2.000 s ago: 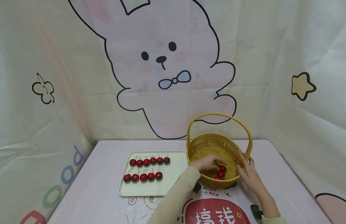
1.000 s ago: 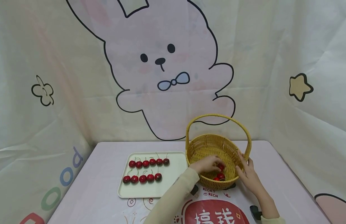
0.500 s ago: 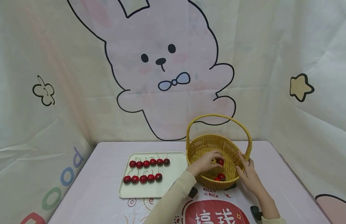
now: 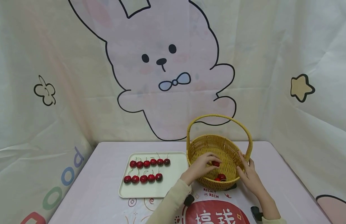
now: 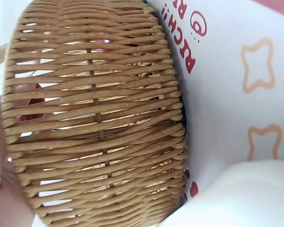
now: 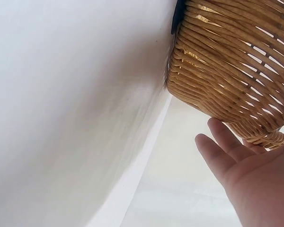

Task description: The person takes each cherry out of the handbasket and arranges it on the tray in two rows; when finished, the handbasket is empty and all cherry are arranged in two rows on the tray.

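My left hand [image 4: 201, 167] is inside the yellow wicker basket [image 4: 210, 143], pinching a dark red cherry [image 4: 215, 163] between thumb and fingers. Below it, several more cherries [image 4: 221, 177] lie on the basket's floor near the front wall. In the left wrist view, the woven wall [image 5: 94, 113] hides most of that hand. My right hand [image 4: 250, 176] holds the basket's right rim beside the foot of the handle. From the right wrist, two fingers [image 6: 222, 144] show against the outside of the weave.
A cream rectangular tray [image 4: 175, 174] stands left of the basket, bearing two rows of cherries with stems. The basket's tall arched handle [image 4: 217, 115] rises over its opening. Behind the table, a printed cloth [image 4: 254, 93] hangs as a backdrop.
My left hand has picked a cherry from those in the basket, lifted it and drawn it left toward the near-left rim. The right hand keeps its place on the rim.
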`<control>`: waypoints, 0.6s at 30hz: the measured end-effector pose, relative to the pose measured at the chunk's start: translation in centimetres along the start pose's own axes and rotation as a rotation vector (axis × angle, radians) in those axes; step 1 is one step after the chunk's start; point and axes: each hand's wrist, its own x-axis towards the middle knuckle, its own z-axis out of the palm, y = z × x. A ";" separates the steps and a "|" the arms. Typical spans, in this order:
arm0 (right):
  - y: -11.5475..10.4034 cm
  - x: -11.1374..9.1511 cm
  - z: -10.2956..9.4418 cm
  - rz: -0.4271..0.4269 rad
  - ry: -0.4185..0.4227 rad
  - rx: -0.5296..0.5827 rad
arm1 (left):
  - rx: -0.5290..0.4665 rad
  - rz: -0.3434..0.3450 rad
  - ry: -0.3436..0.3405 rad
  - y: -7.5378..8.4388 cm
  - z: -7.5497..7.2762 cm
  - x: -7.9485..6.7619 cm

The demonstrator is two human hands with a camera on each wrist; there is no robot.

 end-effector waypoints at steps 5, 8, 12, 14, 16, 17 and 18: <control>0.0 -0.1 0.0 0.001 0.002 -0.001 | -0.036 0.018 0.035 0.0 -0.2 -0.8; 0.0 -0.1 0.0 0.001 0.001 -0.001 | -0.038 0.034 0.048 0.1 -0.5 -1.4; 0.0 0.0 0.0 0.003 -0.001 0.006 | -0.041 0.052 0.073 0.5 -1.2 -2.2; 0.0 0.0 -0.1 0.003 -0.002 0.009 | -0.036 0.061 0.088 0.8 -1.6 -2.7; 0.0 0.0 0.0 0.004 -0.002 0.007 | -0.032 0.066 0.102 0.9 -1.9 -3.1; 0.1 0.0 0.0 0.004 -0.002 0.007 | -0.034 0.063 0.105 1.0 -2.1 -3.4; 0.1 0.0 0.0 0.003 -0.001 0.006 | -0.039 0.060 0.111 1.0 -2.2 -3.6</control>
